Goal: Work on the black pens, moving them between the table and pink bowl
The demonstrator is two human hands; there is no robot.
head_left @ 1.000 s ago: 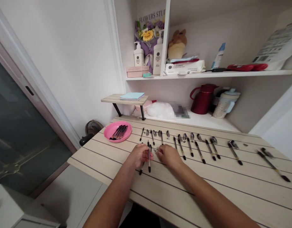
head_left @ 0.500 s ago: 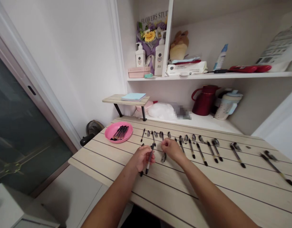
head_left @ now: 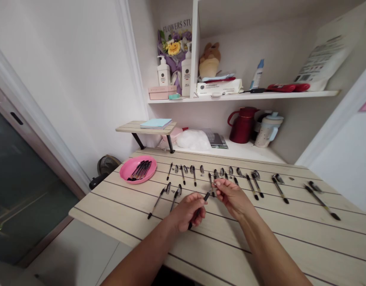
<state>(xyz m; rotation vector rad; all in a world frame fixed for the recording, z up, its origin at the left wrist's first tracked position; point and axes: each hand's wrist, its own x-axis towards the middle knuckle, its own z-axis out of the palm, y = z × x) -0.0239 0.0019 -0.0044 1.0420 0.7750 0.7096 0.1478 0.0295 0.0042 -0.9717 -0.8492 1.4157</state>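
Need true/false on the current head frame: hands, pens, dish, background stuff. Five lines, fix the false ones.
1. The left hand grips a black pen. True.
2. The right hand is spread flat with its fingers apart. False: its fingertips are drawn together near one end of that pen; anything pinched there is too small to identify.
3. The pink dish holds only loose caps. False: a bunch of pens lies in it.
4. The dark red jug stands left of the speckled cup in the picture. True.
5. The light blue pad is on the floor. False: it lies on the small raised stand.
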